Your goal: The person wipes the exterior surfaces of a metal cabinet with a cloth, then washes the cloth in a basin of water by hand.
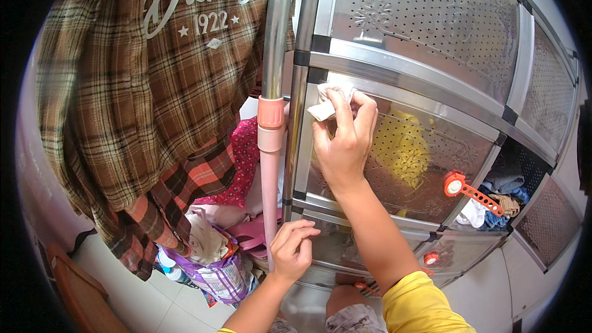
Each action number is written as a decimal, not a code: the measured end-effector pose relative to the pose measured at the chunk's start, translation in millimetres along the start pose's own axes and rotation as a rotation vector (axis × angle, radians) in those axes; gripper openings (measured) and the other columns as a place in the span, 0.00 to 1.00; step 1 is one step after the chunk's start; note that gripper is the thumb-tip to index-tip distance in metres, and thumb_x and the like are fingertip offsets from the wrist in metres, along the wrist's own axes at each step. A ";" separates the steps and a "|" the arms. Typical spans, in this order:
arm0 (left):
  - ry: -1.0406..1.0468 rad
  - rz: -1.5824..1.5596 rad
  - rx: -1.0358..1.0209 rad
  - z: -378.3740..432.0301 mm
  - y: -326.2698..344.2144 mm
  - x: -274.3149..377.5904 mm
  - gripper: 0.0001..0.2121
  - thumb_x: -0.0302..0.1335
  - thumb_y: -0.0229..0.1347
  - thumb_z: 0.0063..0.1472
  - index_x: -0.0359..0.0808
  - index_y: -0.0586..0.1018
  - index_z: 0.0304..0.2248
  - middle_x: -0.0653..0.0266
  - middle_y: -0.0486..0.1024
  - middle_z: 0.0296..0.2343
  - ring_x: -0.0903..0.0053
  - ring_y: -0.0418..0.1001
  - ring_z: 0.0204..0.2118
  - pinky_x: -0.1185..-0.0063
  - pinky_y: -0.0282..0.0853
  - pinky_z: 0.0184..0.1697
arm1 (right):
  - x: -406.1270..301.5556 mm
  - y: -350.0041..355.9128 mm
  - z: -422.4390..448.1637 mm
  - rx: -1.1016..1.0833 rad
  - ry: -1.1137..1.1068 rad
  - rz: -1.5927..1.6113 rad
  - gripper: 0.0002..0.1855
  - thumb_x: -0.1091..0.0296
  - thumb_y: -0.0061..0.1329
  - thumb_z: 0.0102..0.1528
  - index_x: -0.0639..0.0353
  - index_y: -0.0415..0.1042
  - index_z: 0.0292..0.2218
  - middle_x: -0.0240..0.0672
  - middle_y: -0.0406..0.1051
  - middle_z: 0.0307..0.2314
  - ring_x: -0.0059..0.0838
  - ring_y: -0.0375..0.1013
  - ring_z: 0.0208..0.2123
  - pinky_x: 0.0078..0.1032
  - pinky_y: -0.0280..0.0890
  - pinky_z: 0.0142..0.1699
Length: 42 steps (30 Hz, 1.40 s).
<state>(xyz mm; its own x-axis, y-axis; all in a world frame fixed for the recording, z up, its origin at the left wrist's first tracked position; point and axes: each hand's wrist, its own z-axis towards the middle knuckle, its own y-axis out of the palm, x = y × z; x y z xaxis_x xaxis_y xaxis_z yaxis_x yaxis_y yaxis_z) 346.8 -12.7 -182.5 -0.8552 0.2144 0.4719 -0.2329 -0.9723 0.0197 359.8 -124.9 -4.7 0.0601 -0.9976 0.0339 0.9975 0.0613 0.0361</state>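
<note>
My right hand [347, 143] pinches a crumpled white cloth [335, 95] between thumb and fingers. It presses the cloth to the upper left corner of a metal cabinet door [342, 180], close to the black corner joint of the frame [317, 77]. The door panel is shiny, embossed and dotted with small holes, and it mirrors a patch of yellow. My left hand [293, 249] is lower down, in front of the cabinet and beside a pink pole [269, 180]. Its fingers are loosely bent and hold nothing.
Plaid shirts [134, 88] hang at the left. Beneath them stands a purple-and-white plastic bag [217, 277] near pink slippers [249, 236]. A red strap latch [455, 185] juts from the door's right side. Folded clothes [502, 189] fill an open compartment beside an outward-swung door [550, 222].
</note>
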 end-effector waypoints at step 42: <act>0.017 -0.036 -0.011 15.5 19.1 13.7 0.14 0.11 0.49 0.47 0.32 0.80 0.32 0.55 0.78 0.34 0.65 0.76 0.34 0.75 0.72 0.37 | 32.8 -26.0 -1.1 -0.236 -0.566 -0.068 0.14 0.72 0.49 0.47 0.68 0.75 0.37 0.41 0.73 0.41 0.38 0.70 0.46 0.35 0.66 0.52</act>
<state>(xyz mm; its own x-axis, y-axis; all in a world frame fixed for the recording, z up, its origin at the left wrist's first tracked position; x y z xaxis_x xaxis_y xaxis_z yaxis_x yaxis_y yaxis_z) 337.8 -29.8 -162.0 -0.8540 0.2505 0.4559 -0.2683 -0.9630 0.0266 335.9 -159.2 -5.6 0.0310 -0.8236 0.5663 0.9838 -0.0748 -0.1627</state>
